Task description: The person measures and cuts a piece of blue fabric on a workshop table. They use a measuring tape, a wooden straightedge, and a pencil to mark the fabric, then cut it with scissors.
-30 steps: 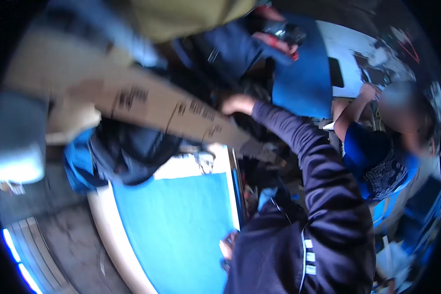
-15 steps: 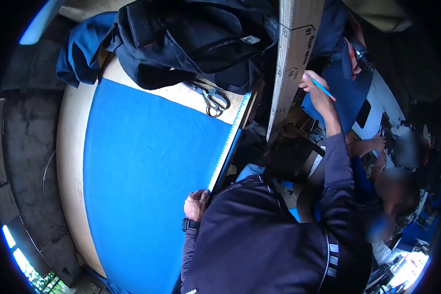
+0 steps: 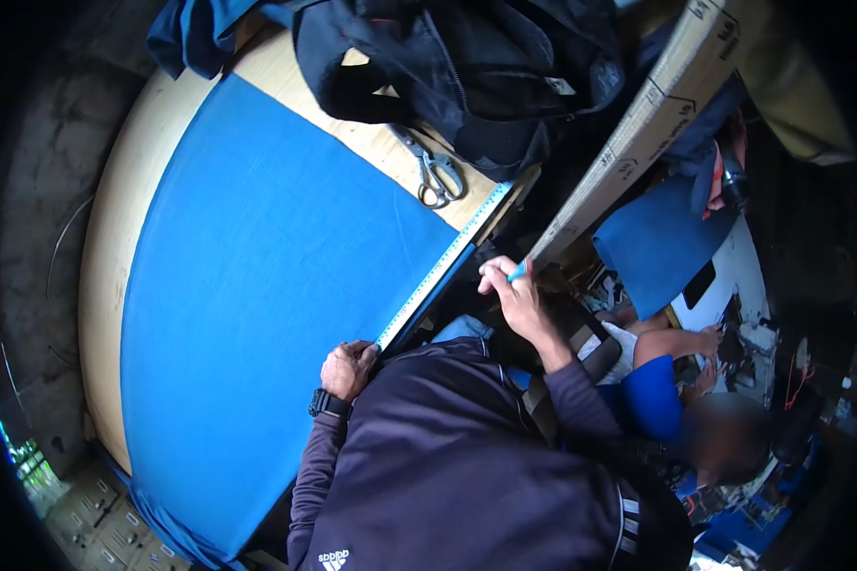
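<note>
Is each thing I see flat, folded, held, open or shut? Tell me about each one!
Blue cloth: spread mostly flat on the wooden table
Measuring strip: straight along the table's edge
Scissors: lying flat, unheld; can't tell if fully shut
Black bag: slumped on the table; can't tell if zipped
Blue pen: held
Right hand: closed around the pen
Left hand: curled, at the strip's near end
Watch: strapped on

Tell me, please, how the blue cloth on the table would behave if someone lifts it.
The blue cloth would probably be floppy, because its lower end hangs in loose folds over the edge of the wooden table. It is likely light for its size, since it looks thin where it lies flat.
</note>
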### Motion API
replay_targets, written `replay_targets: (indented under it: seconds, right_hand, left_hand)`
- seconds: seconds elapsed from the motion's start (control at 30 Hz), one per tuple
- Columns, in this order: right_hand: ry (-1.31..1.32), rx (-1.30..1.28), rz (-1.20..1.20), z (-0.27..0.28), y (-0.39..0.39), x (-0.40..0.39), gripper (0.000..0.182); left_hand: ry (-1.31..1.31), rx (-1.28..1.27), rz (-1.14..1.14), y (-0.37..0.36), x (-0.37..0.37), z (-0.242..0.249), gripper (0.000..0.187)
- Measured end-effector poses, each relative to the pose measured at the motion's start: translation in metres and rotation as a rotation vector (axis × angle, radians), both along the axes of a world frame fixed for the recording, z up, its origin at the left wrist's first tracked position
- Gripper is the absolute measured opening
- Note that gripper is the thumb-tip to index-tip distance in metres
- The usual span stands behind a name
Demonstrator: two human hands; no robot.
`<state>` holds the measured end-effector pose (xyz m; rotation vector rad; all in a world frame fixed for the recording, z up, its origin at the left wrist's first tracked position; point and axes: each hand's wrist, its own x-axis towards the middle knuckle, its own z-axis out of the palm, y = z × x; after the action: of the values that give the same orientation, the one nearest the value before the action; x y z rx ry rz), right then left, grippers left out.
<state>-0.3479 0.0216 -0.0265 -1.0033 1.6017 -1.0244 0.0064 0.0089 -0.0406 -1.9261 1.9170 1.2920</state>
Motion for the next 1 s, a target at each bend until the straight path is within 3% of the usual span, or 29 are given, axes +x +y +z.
replay_targets:
  seconds: [0.03,0.13,0.23,0.37,0.6,0.87,1.0]
  right_hand:
    - [-0.180,0.100,-0.096,-0.026,-0.004,0.004,0.033]
    - [-0.141,0.223,-0.269,-0.072,-0.026,0.004,0.039]
    - [0.140,0.187,-0.273,-0.098,-0.042,0.000,0.037]
    - [0.310,0.143,-0.205,-0.092,-0.055,-0.001,0.031]
    - [0.287,0.218,-0.200,-0.077,-0.062,-0.002,0.029]
    - [0.270,0.201,-0.227,-0.077,-0.063,0.001,0.026]
    - [0.282,0.212,-0.223,-0.078,-0.064,0.001,0.025]
  left_hand:
    - [0.000,0.001,0.004,-0.001,-0.001,0.002,0.034]
    - [-0.015,-0.014,-0.005,-0.003,-0.003,0.007,0.034]
    - [-0.003,-0.008,0.001,-0.001,-0.004,0.008,0.034]
    - [-0.006,-0.016,-0.004,-0.002,-0.004,0.008,0.033]
    - [0.059,0.023,-0.069,-0.013,-0.013,0.018,0.037]
    - [0.117,-0.068,-0.333,-0.067,-0.083,0.009,0.035]
    - [0.134,0.014,-0.355,-0.103,-0.140,0.016,0.039]
